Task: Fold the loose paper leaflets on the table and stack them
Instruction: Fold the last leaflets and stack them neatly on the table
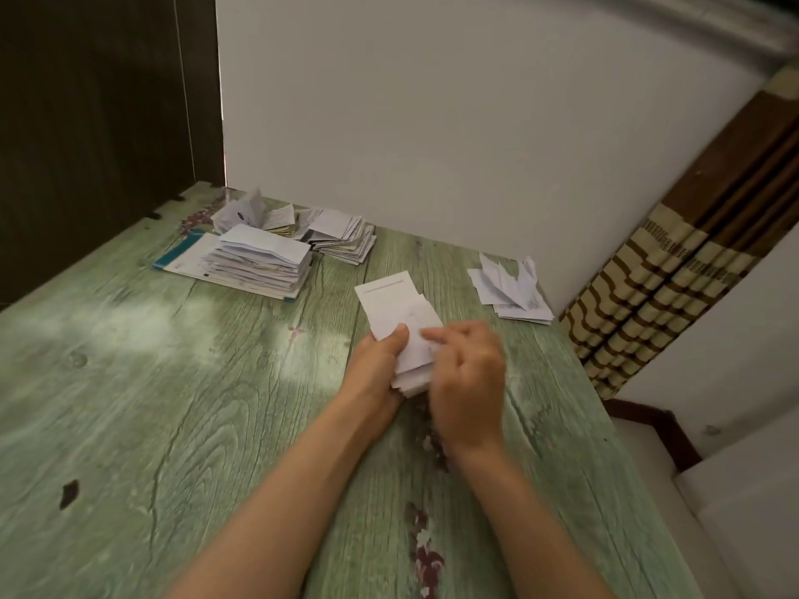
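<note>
Paper held: leaflet bundle, several white sheets fanned unevenly, just above the surface, right of centre.
Grip, left: my left hand clasps the bundle from below, thumb over the top sheet.
Grip, right: my right hand has bent fingers, tips at the top sheet's near edge. It is blurred, so I cannot tell pinch from mere press.
Done work: folded stack far left, sitting on a blue-edged booklet; rear pile just behind it, splayed.
Still to do: loose pile far right, close to the surface's edge, corners sticking up.
Risk, slip: if my thumb eases off, the lower sheets likely slide out and scatter.
Risk, crease: catching two sheets at once would give a thick, skewed fold.
Risk, stack: the folded stack looks springy and uneven, so a careless drop on top could tip it.
Risk, edge: a sweep of my right forearm could push the loose pile off.
</note>
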{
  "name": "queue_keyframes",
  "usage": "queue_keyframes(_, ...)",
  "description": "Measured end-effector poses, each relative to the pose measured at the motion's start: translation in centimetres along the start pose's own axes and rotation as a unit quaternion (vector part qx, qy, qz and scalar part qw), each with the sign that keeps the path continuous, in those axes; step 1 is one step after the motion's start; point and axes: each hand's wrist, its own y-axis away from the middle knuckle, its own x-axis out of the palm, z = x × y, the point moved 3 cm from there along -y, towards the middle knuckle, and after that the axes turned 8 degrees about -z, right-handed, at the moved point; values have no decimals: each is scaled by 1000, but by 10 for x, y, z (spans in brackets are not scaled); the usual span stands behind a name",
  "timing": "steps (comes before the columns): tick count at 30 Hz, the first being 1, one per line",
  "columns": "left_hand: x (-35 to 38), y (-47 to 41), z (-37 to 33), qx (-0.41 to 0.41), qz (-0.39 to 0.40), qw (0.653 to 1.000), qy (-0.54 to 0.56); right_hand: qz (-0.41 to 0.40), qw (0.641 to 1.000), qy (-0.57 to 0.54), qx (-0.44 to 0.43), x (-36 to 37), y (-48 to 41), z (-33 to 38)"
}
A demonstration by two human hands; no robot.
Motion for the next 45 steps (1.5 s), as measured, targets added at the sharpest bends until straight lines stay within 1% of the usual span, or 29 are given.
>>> queue_keyframes(1,-1,-2,-3,-4,1,1000,6,-38,996,-42,63,-6,-13,-7)
queue_keyframes(2,-2,-2,-3,-11,0,1000,10,-87,988,-55,116,-15,-28,-18)
queue_keyframes(4,-3,-3,-5,-26,8,1000,8,-177,963,-17,204,-26,-65,-53)
queue_keyframes(6,-4,-4,-5,-35,11,999,-5,-210,936,39,279,-33,-99,-94)
queue_keyframes(7,-4,-4,-4,-39,14,999,-10,-202,926,56,315,-33,-113,-114)
queue_keyframes(9,-3,-2,-2,-50,14,999,-8,-154,916,92,359,-29,-134,-145)
queue_keyframes(11,-4,-4,-3,-58,16,998,1,-79,921,127,359,-14,-149,-159)
queue_keyframes(13,-4,-5,-4,-67,15,998,10,-3,922,165,351,4,-155,-159)
queue_keyframes(16,-3,-6,-2,-78,14,997,18,106,898,256,341,27,-149,-155)
queue_keyframes(18,-3,-7,-2,-80,16,997,17,130,883,320,319,33,-146,-149)
queue_keyframes(20,-4,-8,-1,-80,18,997,18,127,874,354,309,32,-149,-144)
queue_keyframes(21,-4,-8,-2,-79,18,997,19,127,873,348,317,30,-151,-140)
queue_keyframes(22,-5,-9,-2,-77,20,997,16,132,875,313,343,26,-153,-137)
queue_keyframes(24,-5,-8,-2,-73,22,997,12,158,877,159,424,20,-152,-132)
queue_keyframes(25,-4,-8,-3,-71,23,997,10,159,870,95,457,16,-148,-127)
queue_keyframes(26,-5,-9,-3,-69,23,997,8,144,865,53,477,14,-143,-123)
queue_keyframes(27,-5,-8,-4,-68,24,997,7,109,871,25,478,9,-139,-121)
queue_keyframes(28,-4,-6,-5,-64,24,998,6,73,885,10,460,5,-136,-120)
queue_keyframes(30,-4,-6,-5,-53,19,998,5,32,903,-34,428,0,-127,-117)
queue_keyframes(32,-4,-6,-8,-24,6,1000,-7,8,900,-113,420,-6,-117,-109)
queue_keyframes(33,-4,-5,-12,5,-1,1000,-26,9,896,-154,417,-10,-112,-103)
queue_keyframes(35,-7,-7,-22,75,-20,994,-72,43,883,-241,401,-16,-102,-89)
queue_keyframes(38,-12,-10,-35,148,-39,979,-132,136,842,-355,383,-28,-81,-60)
queue_keyframes(39,-13,-8,-38,156,-39,976,-145,179,830,-370,376,-29,-71,-49)
queue_keyframes(40,-13,-6,-39,157,-35,974,-159,215,830,-365,363,-27,-59,-39)
queue_keyframes(41,-12,-5,-40,156,-24,972,-172,239,842,-341,343,-22,-48,-29)
queue_keyframes(42,-10,-3,-40,155,-9,971,-180,249,865,-295,321,-17,-38,-23)
queue_keyframes(44,-6,4,-40,153,10,969,-195,240,907,-202,282,-8,-26,-18)
queue_keyframes(45,-5,6,-39,154,13,969,-195,231,917,-176,274,-7,-22,-18)
